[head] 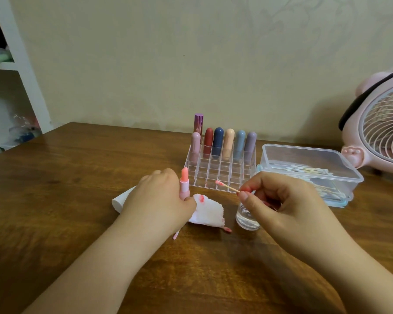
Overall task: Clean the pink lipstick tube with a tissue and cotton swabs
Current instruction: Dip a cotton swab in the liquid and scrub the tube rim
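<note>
Pink lipstick tube (pixel 184 185) stands upright, bullet skyward.

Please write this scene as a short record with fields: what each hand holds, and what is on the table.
left hand: holds pink lipstick tube upright, bullet out
right hand: pinches cotton swab, tip stained pink
tissue: beside left hand, pink smears
glass of clear liquid: partly behind right hand
organizer: seven capped lipsticks, back rows
swab box: open, right of organizer

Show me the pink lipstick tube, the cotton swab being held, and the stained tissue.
pink lipstick tube (pixel 184 185), head view, on its pale collar.
cotton swab (pixel 228 187), head view, mid stick.
stained tissue (pixel 208 213), head view, white middle.
</note>
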The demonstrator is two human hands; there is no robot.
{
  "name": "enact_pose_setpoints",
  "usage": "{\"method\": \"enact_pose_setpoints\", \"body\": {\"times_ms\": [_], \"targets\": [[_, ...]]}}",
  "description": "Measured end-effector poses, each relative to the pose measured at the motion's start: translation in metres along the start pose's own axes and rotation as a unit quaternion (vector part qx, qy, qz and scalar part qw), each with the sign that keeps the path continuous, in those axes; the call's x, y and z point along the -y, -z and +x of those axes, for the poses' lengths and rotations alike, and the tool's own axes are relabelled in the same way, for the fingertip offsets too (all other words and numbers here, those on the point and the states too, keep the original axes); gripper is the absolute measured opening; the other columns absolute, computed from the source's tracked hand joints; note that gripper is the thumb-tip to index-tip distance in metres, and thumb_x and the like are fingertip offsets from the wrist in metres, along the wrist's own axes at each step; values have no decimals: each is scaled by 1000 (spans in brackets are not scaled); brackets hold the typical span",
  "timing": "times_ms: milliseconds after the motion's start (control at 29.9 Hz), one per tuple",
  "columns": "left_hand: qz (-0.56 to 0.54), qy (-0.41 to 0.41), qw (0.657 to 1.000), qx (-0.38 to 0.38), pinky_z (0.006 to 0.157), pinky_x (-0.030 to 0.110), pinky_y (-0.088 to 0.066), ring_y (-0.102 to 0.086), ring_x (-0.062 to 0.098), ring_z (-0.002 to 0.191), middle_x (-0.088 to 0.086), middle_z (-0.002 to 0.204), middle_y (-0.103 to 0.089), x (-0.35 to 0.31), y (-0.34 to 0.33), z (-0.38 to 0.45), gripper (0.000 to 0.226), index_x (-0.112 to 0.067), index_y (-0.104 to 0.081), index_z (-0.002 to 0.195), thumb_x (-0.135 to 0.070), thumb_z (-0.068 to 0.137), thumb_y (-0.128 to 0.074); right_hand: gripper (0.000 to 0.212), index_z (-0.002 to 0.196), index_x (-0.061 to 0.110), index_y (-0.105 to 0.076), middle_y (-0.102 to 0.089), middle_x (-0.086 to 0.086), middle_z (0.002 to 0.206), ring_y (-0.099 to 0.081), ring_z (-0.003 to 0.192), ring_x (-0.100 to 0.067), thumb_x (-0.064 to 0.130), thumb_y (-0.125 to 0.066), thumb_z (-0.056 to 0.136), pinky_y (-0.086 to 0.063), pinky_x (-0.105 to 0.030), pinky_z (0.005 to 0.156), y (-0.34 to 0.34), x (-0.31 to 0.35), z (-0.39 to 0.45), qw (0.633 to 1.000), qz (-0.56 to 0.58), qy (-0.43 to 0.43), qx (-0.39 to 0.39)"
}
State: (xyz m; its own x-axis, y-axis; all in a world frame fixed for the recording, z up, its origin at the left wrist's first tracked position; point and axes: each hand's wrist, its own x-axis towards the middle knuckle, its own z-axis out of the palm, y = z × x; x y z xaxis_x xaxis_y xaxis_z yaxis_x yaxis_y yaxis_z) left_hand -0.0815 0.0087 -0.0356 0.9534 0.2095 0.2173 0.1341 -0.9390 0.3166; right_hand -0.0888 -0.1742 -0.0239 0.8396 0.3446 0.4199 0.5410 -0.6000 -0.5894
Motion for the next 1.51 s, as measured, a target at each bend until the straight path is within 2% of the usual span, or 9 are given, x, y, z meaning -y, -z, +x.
{"method": "enact_pose_setpoints", "body": {"times_ms": [167,301,435,536,636,837,1038,1272,1506], "targets": [[56,-8,993,105,60,27,-49,-57,11,70,-1,84,-65,1,20,-8,11,-20,-55,65,-26,74,-57,8,74,29,-63,-64,14,75,-56,57,-2,28,-62,82,-43,-9,53,0,-2,1,1000,-6,0,-5],[127,-28,974,184,55,25,-38,-53,17,79,3,111,-57,0,15,-3,17,-14,-49,82,-25,83,-62,9,74,29,-63,-63,18,75,-55,58,1,26,-63,82,-41,-7,53,-3,-1,0,1000,-5,-6,7],[130,-49,974,180,73,31,-45,-60,24,98,5,115,-53,2,12,-5,17,-12,-56,97,-25,86,-60,9,74,30,-62,-62,20,79,-56,62,1,26,-63,82,-42,-7,56,-4,-1,0,1000,-13,-8,17],[32,-87,990,109,69,28,-46,-63,22,88,3,89,-61,9,11,-6,21,-10,-60,99,-28,88,-55,9,74,30,-62,-62,19,74,-55,61,1,26,-63,82,-41,-7,54,-3,-1,0,1000,-10,-5,14],[-148,-88,979,107,62,19,-45,-61,9,78,-3,88,-65,5,20,-8,12,-22,-61,92,-33,89,-54,7,74,30,-63,-63,15,78,-55,61,-2,29,-61,81,-43,-9,54,-1,-1,0,1000,-1,-5,0],[-477,-98,858,161,81,30,-57,-71,10,83,-5,84,-70,1,24,-11,13,-23,-66,91,-30,80,-65,13,72,32,-65,-63,25,70,-57,62,4,22,-64,80,-39,-3,51,10,-2,2,999,29,15,-35],[-540,-107,818,168,66,17,-53,-69,7,70,-3,84,-75,-1,25,-11,30,-21,-70,95,-27,65,-65,7,74,27,-68,-65,3,70,-56,62,-13,23,-65,79,-40,-12,51,14,-4,0,996,13,58,-62],[-546,-107,813,170,60,20,-52,-66,10,62,-2,68,-71,-2,23,-11,33,-19,-70,97,-27,65,-66,14,71,32,-66,-65,12,75,-55,61,-4,20,-73,78,-40,-8,51,16,-1,-1,996,5,78,-32],[-565,-104,798,182,64,22,-55,-66,11,65,9,80,-75,-3,25,-13,26,-17,-72,86,-24,62,-68,6,73,31,-66,-61,18,77,-52,60,-1,24,-66,74,-37,-4,54,15,-2,-1,991,-21,110,-77]]}}
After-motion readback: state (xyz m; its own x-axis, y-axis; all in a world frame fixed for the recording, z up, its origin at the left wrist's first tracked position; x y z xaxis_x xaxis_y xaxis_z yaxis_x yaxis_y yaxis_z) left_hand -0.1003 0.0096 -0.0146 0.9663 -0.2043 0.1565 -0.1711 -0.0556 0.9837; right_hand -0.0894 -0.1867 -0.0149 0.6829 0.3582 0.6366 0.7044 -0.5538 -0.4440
